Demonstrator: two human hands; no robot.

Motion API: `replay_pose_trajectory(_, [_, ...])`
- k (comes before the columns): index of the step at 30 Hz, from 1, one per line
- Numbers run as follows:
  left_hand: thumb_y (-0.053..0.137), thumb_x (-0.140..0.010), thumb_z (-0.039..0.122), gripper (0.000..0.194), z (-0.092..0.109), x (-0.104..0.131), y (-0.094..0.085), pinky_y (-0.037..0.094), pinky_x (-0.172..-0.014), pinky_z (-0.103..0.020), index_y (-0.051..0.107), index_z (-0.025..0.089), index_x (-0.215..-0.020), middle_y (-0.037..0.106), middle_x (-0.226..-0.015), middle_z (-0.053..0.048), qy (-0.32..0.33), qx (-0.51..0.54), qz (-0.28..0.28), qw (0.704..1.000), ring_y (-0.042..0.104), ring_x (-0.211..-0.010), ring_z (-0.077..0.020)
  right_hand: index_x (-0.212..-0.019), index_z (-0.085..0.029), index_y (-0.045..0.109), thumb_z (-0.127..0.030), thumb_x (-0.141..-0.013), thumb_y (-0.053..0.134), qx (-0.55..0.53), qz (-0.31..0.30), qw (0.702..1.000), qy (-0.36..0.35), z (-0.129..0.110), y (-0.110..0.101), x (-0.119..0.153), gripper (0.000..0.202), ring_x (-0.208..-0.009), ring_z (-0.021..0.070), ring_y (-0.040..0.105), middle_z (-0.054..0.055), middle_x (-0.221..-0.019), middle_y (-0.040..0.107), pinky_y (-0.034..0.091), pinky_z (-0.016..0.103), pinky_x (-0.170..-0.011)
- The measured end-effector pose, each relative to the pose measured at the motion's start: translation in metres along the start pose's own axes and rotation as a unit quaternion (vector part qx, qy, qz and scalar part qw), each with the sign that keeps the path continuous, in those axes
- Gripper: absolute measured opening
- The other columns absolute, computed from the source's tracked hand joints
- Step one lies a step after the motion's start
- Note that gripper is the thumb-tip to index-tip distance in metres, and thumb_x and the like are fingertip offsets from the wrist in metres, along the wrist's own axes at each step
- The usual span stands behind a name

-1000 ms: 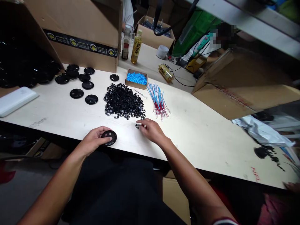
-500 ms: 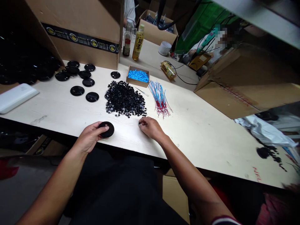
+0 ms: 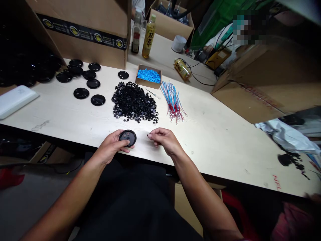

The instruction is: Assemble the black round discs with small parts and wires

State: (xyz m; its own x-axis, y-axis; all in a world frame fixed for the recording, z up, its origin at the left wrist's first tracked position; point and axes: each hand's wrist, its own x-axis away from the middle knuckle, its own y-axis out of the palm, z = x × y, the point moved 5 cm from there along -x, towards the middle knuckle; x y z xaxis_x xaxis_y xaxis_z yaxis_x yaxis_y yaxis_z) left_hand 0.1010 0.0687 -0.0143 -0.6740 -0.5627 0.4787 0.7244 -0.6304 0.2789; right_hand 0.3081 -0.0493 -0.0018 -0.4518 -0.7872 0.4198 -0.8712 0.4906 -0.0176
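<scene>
My left hand [image 3: 113,144] grips a round black plastic cover [image 3: 128,136] near the table's front edge, thumb across its face, where small holes show. To the right of it, my right hand [image 3: 162,139] pinches a small black piece [image 3: 148,135] between thumb and fingertip; most of that piece is hidden. A gap separates the two hands. Just beyond them lies a heap of small black round pieces [image 3: 134,102]. Several more black covers [image 3: 98,99] are spread on the table to the left of the heap.
Behind the heap stands a small cardboard box of blue pieces [image 3: 149,86], with a bundle of blue and red wires [image 3: 173,102] beside it. A thin pointed tool [image 3: 153,93] lies between. A white slab-like object [image 3: 18,101] rests at left. Large cartons [image 3: 82,20] and bottles [image 3: 148,38] stand behind.
My left hand has moved right with the black cover, which now tilts to show its holes. The right hand has turned slightly, still pinching the small piece, and the hands are closer together.
</scene>
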Motion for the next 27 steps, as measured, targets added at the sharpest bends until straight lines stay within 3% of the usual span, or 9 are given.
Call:
replay_pose_trajectory(4, [0.084, -0.077, 0.027, 0.046, 0.004, 0.001, 0.005, 0.063, -0.058, -0.027, 0.066, 0.016, -0.119, 0.081, -0.101, -0.009, 0.022, -0.049, 0.005, 0.999, 0.083, -0.079, -0.0256, -0.078, -0.019, 0.078, -0.043, -0.058, 0.101, -0.071, -0.023, 0.997, -0.004, -0.014, 0.026, 0.021, 0.039, -0.051, 0.0102, 0.053, 0.000, -0.070, 0.072, 0.044, 0.025, -0.049])
replay_pose_trajectory(11, [0.085, -0.079, 0.034, 0.036, 0.012, 0.007, 0.016, 0.065, -0.062, -0.031, 0.071, 0.019, -0.108, 0.079, -0.092, -0.005, 0.063, -0.105, -0.018, 0.992, 0.080, -0.080, -0.0245, -0.089, -0.021, 0.086, -0.037, -0.078, 0.090, 0.001, -0.023, 0.994, -0.104, -0.027, 0.054, 0.033, 0.021, -0.062, 0.0145, 0.063, 0.002, -0.077, 0.077, 0.050, 0.028, -0.060])
replay_pose_trajectory(18, [0.086, -0.080, 0.040, 0.038, 0.015, 0.013, 0.019, 0.067, -0.067, -0.033, 0.074, 0.016, -0.106, 0.081, -0.092, -0.007, 0.054, -0.094, -0.020, 0.994, 0.080, -0.080, -0.0247, -0.103, -0.020, 0.087, -0.033, -0.090, 0.077, 0.075, -0.015, 0.990, -0.122, -0.029, 0.055, 0.038, 0.021, -0.075, 0.0189, 0.072, 0.006, -0.089, 0.082, 0.056, 0.030, -0.068])
replay_pose_trajectory(27, [0.086, -0.086, 0.045, 0.041, 0.021, 0.020, 0.025, 0.069, -0.079, -0.037, 0.078, 0.015, -0.113, 0.083, -0.102, -0.009, 0.063, -0.090, -0.038, 0.993, 0.080, -0.090, -0.0256, -0.093, -0.015, 0.083, -0.034, -0.082, 0.083, 0.013, -0.029, 0.997, -0.068, -0.029, 0.054, 0.033, 0.022, -0.061, 0.0146, 0.069, 0.003, -0.076, 0.077, 0.059, 0.027, -0.061])
